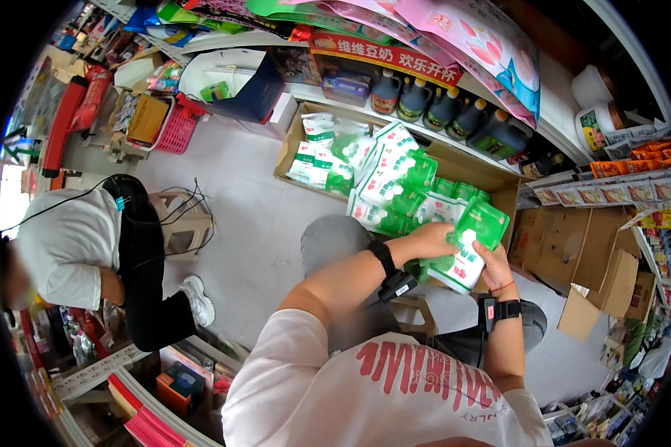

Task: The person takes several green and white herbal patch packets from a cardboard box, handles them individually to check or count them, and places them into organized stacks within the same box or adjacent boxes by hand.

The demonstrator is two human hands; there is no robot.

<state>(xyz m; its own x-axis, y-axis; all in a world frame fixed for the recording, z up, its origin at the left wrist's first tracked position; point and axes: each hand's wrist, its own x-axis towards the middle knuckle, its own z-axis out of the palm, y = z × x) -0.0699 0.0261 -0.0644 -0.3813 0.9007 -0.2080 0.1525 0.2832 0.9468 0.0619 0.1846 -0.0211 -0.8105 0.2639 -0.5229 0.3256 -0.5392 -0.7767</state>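
Note:
My right hand [495,267] grips a green-and-white plastic packet [469,245] by its right side, thumb across the front. At the packet's left edge is my left hand [437,240], its fingers blurred and partly hidden, so its hold is unclear. Beneath and beyond my hands is an open cardboard box [500,193] on the floor. More green-and-white packets [391,193] are heaped over its middle and partly overlap its near side. Smaller white-and-green packets [310,162] fill its left end. Upright green packets [463,191] show inside on the right.
Dark plastic bottles [416,100] line the low shelf behind the box. Flattened cardboard [562,246] leans at the right. A person [72,246] sits or crouches at the left, beside a plastic stool [187,223] with cables. A pink basket [176,131] stands farther back.

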